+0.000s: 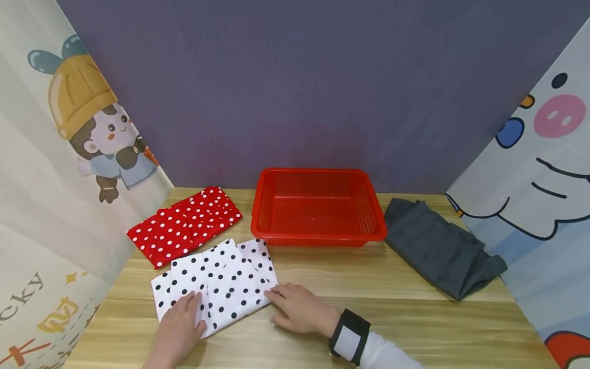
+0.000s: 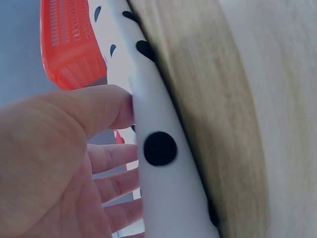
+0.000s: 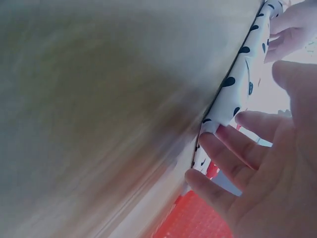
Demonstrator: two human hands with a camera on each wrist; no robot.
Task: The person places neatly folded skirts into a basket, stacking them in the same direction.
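A white cloth with black dots (image 1: 235, 282) lies folded in layers on the wooden table, front left of centre. On its near left part rests my left hand (image 1: 178, 328), fingers extended over the fabric and thumb at the near edge. In the left wrist view the thumb lies against the thick folded edge (image 2: 158, 114). At the cloth's right corner is my right hand (image 1: 301, 309), its fingertips touching the edge, fingers spread and nearly straight. The right wrist view shows those fingertips (image 3: 210, 141) along the folded side.
Behind the dotted cloth lies a folded red cloth with white dots (image 1: 189, 225). A red plastic basket (image 1: 318, 242) stands at the back centre against the grey-blue backdrop. To the right lies a folded dark grey cloth (image 1: 438, 246). Printed curtains (image 1: 41, 205) hang on both sides.
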